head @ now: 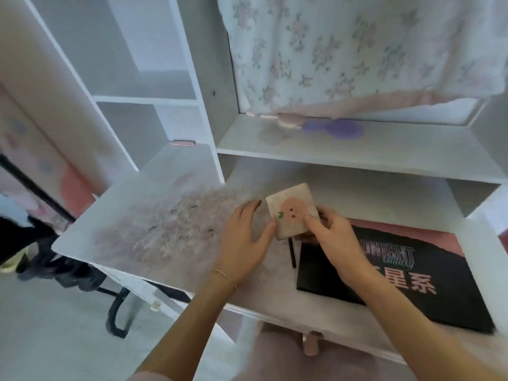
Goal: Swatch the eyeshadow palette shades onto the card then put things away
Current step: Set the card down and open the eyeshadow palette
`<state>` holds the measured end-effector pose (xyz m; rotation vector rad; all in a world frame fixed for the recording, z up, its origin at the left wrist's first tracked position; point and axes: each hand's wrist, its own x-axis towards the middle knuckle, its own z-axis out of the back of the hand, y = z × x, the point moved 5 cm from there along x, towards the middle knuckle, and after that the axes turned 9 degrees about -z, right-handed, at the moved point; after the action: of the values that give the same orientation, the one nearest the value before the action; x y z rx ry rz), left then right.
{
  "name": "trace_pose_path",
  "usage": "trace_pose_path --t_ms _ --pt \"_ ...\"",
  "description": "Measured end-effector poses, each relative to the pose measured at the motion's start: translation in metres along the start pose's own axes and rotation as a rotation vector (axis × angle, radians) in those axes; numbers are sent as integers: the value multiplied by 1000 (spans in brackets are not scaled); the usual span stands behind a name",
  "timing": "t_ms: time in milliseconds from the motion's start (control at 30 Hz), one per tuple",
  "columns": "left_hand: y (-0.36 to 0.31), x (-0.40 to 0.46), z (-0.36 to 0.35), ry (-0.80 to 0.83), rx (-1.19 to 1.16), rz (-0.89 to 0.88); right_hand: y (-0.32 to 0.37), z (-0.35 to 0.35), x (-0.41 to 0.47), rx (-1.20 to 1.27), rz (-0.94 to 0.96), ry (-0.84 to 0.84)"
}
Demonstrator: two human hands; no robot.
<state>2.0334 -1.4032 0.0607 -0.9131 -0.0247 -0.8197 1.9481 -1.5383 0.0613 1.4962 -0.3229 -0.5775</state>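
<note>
Holding the card (pixel 292 213) just right of frame centre, I have my right hand (pixel 334 237) pinching its lower right corner, thumb on the printed face; my left hand (pixel 246 240) lies with fingers fairly straight, thumb touching the card's left edge; the black eyeshadow palette (pixel 384 281) lies closed on the desk (pixel 154 229) at lower right, beneath my right wrist; a thin black brush (pixel 292 254) lies just left of it, below the card.
</note>
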Motion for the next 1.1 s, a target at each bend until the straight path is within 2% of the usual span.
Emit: trace_pose_path --t_ms 200,367,567,733,800,900,1000,1100 --pt "-24 -44 10 -63 -159 -103 -6 -17 -35 250 -112 151" --pt "-33 -56 12 -189 -211 -94 -3 -18 -50 280 -149 278" --pt "-37 -43 10 -208 -198 -127 -1 -9 -43 203 -49 229" --pt "-31 -27 -3 -178 -252 -116 -15 -10 -29 353 -149 287" --pt "-22 -24 -4 -239 -314 -76 -19 -8 -21 396 -213 268" --pt "-10 -21 -3 -306 -472 41 -19 -3 -12 376 -175 190" --pt "7 -16 -5 -311 -713 258 -18 2 -5 278 -145 118" --pt "24 -10 -6 -283 -831 437 -17 -2 -1 136 -118 149"
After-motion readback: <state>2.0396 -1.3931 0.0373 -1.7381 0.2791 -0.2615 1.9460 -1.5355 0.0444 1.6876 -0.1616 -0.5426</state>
